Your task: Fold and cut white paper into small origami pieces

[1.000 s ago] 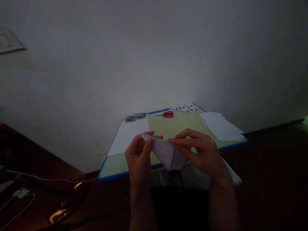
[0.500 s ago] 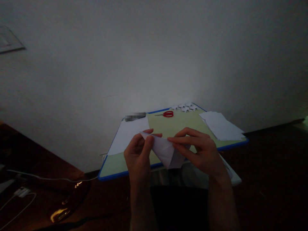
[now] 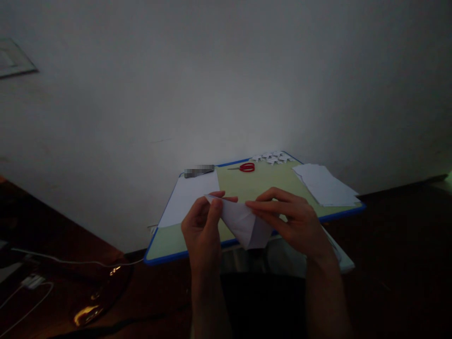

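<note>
A white sheet of paper (image 3: 240, 222), folded to a point at the bottom, is held up between both hands over the near edge of the table. My left hand (image 3: 204, 226) pinches its upper left corner between thumb and fingers. At the upper right edge, the fingertips of my right hand (image 3: 291, 219) close on the paper, and the fingers cover part of that side. Beyond the hands, red-handled scissors (image 3: 247, 167) lie on the table with their blades pointing left.
The pale green table (image 3: 169, 245) has a blue rim and stands against the wall. On it are a white sheet (image 3: 187, 200), a dark blurred-out object (image 3: 199, 171), several small folded paper pieces (image 3: 273, 158) and a paper stack (image 3: 325, 183). A white cable (image 3: 81, 262) runs at the left.
Both hands keep their hold on the paper. My left thumb has shifted slightly left along its upper edge; the paper's lower part hangs at nearly the same angle.
</note>
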`<state>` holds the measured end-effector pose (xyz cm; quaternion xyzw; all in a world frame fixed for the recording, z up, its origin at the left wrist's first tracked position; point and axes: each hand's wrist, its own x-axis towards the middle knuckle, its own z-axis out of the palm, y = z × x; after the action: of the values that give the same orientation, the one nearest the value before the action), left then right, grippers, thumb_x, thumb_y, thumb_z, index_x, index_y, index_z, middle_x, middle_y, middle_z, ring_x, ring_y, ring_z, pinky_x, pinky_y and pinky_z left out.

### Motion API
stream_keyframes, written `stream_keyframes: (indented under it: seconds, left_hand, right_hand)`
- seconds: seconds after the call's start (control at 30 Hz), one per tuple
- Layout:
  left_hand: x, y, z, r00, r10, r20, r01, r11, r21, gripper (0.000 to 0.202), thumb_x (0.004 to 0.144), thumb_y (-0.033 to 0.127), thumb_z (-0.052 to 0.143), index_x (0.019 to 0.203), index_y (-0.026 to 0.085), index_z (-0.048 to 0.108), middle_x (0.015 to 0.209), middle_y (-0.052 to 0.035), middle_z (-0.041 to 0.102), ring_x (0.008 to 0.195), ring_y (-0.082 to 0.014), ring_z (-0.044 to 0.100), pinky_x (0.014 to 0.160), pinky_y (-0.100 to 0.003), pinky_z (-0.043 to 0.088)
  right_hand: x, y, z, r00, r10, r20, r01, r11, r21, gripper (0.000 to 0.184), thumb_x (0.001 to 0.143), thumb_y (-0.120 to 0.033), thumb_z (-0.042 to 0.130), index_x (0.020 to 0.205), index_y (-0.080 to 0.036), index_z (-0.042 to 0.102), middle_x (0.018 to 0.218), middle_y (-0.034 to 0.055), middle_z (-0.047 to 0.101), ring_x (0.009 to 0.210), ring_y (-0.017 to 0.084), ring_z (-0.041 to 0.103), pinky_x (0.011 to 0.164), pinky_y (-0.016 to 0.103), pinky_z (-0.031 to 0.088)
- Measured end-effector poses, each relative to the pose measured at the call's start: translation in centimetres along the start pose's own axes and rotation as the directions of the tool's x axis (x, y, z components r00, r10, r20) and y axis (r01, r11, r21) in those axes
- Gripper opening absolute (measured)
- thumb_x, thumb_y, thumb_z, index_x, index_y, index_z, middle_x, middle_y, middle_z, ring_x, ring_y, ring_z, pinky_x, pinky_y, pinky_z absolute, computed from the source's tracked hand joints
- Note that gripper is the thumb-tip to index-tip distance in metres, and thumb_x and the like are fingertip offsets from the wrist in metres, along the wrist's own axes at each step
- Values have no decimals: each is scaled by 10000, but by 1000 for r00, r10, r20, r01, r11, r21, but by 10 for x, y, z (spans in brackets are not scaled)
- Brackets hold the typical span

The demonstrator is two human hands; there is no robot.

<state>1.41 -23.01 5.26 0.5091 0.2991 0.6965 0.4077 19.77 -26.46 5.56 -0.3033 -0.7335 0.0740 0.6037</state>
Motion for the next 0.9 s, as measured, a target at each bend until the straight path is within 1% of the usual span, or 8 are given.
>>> stream_keyframes:
  seconds: [0.13, 0.3, 0.43, 0.57, 0.63, 0.7, 0.8, 0.9]
  left_hand:
    - [-1, 3, 2, 1000, 12, 7, -12, 1000, -10, 204, 966, 374, 722, 946, 186, 800, 878, -66, 817, 775, -172, 760, 752, -275, 598]
    - [-1, 4, 2, 1000, 19, 22, -17, 998, -55, 193, 964, 370, 730, 943, 194, 807, 875, -60, 819, 829, -184, 775, 780, -274, 600]
    - [-1, 4, 3, 999, -36, -12, 34, 994, -105, 207, 917, 400, 784, 919, 195, 812, 849, -60, 818, 810, -183, 773, 733, -256, 592]
    - [0, 4, 5, 994, -100, -42, 89, 974, -210, 207, 858, 407, 841, 902, 206, 824, 823, -50, 815, 745, -140, 751, 676, -211, 565]
    - [1, 5, 7, 992, -111, -51, 95, 962, -258, 222, 832, 420, 861, 889, 209, 828, 820, -47, 815, 711, -121, 740, 655, -195, 555]
    - [2, 5, 8, 992, -112, -63, 90, 955, -284, 237, 817, 435, 870, 876, 209, 828, 819, -45, 815, 715, -118, 742, 660, -191, 557]
    - [2, 6, 10, 990, -110, -85, 78, 946, -313, 227, 802, 422, 876, 863, 209, 827, 816, -43, 815, 752, -133, 756, 701, -212, 572]
    - [2, 7, 12, 986, -98, -132, 52, 947, -318, 194, 800, 387, 861, 850, 203, 824, 829, -48, 816, 769, -154, 759, 738, -256, 584]
  right_hand:
    - [-2, 0, -1, 1000, -7, 22, 7, 1000, -20, 386, 985, -90, 669, 1275, -328, 763, 1005, 4, 695, 904, 113, 667, 761, 242, 555]
    - [-2, -1, -2, 1000, -12, 28, 12, 1000, -16, 388, 997, -105, 647, 1283, -341, 759, 1001, 16, 696, 890, 137, 675, 744, 267, 572]
    - [-1, -2, -1, 999, -25, 33, 25, 1000, -15, 390, 1001, -106, 640, 1291, -341, 754, 994, 22, 692, 890, 142, 673, 740, 269, 572]
    - [-1, -2, -1, 999, -27, 33, 27, 1000, -13, 402, 997, -94, 643, 1293, -343, 751, 999, 18, 688, 900, 137, 672, 741, 262, 568]
    - [-1, -1, 0, 999, -27, 39, 27, 1000, -14, 409, 995, -83, 641, 1297, -338, 749, 1002, 17, 685, 902, 133, 672, 747, 256, 567]
    - [-1, -1, 0, 999, -32, 42, 32, 999, -13, 412, 998, -81, 636, 1305, -332, 745, 1004, 18, 684, 908, 131, 671, 755, 254, 569]
    - [-1, 0, 1, 998, -43, 39, 43, 999, -18, 408, 1001, -93, 640, 1316, -332, 738, 1002, 21, 685, 909, 132, 667, 766, 260, 572]
    - [-1, 0, 2, 998, -54, 31, 55, 998, -36, 408, 1004, -104, 640, 1319, -344, 735, 999, 24, 687, 903, 141, 663, 764, 275, 576]
